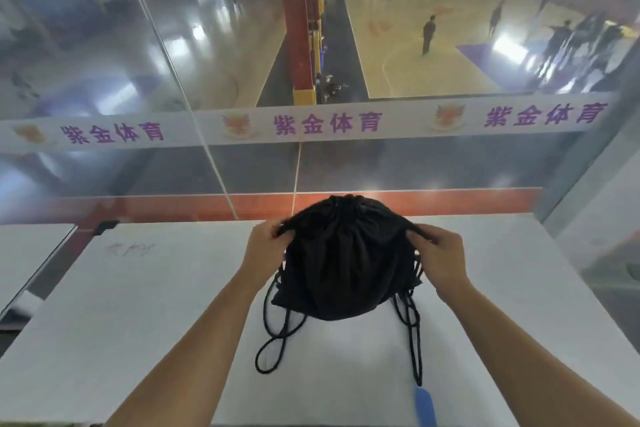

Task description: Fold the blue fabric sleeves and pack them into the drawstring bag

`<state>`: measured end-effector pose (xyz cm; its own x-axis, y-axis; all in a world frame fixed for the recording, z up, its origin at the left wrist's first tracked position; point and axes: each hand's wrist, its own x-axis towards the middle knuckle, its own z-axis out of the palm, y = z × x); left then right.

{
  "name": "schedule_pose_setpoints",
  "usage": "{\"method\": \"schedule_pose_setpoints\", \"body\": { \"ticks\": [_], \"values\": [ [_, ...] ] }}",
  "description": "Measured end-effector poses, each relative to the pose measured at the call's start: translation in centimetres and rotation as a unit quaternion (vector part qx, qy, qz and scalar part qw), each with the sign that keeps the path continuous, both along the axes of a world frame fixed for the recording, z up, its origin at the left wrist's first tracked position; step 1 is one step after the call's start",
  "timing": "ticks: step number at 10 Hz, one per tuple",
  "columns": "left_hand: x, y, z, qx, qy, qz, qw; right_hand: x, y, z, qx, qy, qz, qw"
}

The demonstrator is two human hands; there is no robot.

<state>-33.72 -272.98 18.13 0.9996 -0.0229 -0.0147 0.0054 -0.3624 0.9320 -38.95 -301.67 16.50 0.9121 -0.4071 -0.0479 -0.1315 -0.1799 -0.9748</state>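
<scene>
The cords of the drawstring bag, on the counter, are pinched by the left hand and right hand; they are best drawn outward evenly.

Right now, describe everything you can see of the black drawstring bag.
The drawstring bag is black, of soft matte cloth, rounded and full-looking, resting on the white table with its gathered mouth at the far end. The left hand and right hand pinch it at either side near the top. Black cords trail from both sides toward the viewer.
</scene>
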Motion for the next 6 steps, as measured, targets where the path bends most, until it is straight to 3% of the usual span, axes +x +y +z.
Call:
{"method": "schedule_pose_setpoints", "body": {
  "ticks": [2,6],
  "values": [
    [1.5,-1.0,-6.1,0.037,0.026,-0.02,0.999,1.2,0.0,-4.8,-0.031,0.062,-0.025,0.997],
    [2.7,-0.2,-8.1,0.029,0.069,-0.074,0.994,1.5,-0.4,-6.1,-0.023,0.139,0.035,0.989]
  ]
}}
